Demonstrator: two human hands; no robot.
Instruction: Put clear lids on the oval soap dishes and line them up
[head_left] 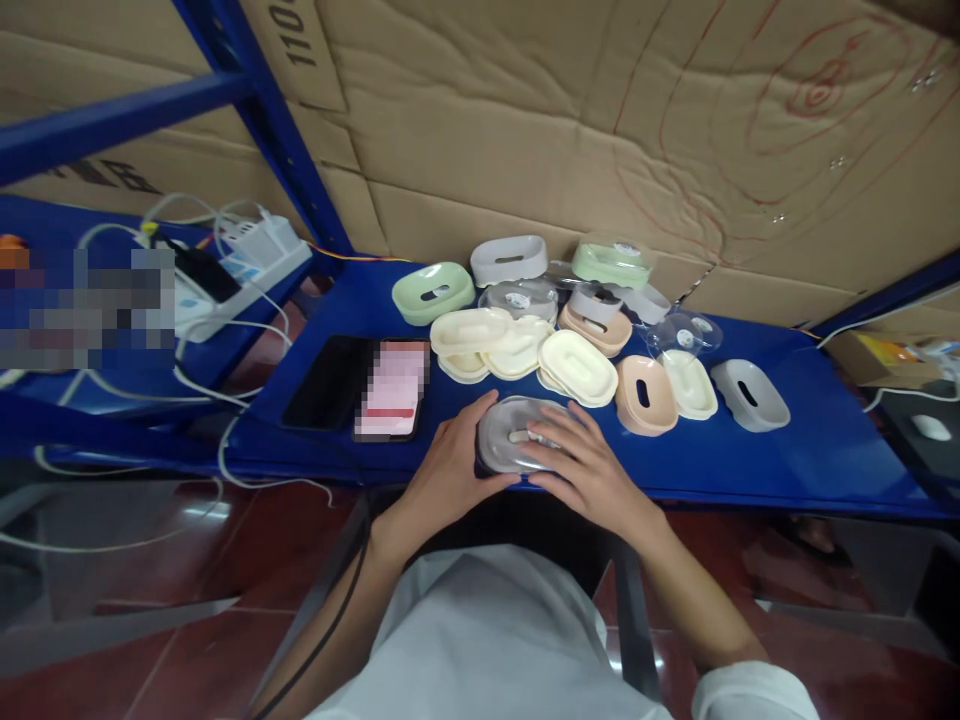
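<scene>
A grey soap box (pixel 499 435) with a clear lid is at the front edge of the blue table, between my hands. My left hand (pixel 448 462) curves round its left side, thumb along the near edge. Across its right side and lid lie the bent fingers of my right hand (pixel 592 472), with the thumb near the front. Just behind are several cream oval trays (pixel 579 368), some of them stacked. A peach box (pixel 646 395) with a slot stands to the right, touching another cream tray (pixel 691 385).
Green (pixel 433 293) and grey boxes (pixel 510 260) stand at the back, with clear lids (pixel 684 333) among them. One grey box (pixel 751 395) is at the right. A phone (pixel 392 390) in an opened black case lies left. White cables (pixel 225 400) run past a power strip (pixel 247 285).
</scene>
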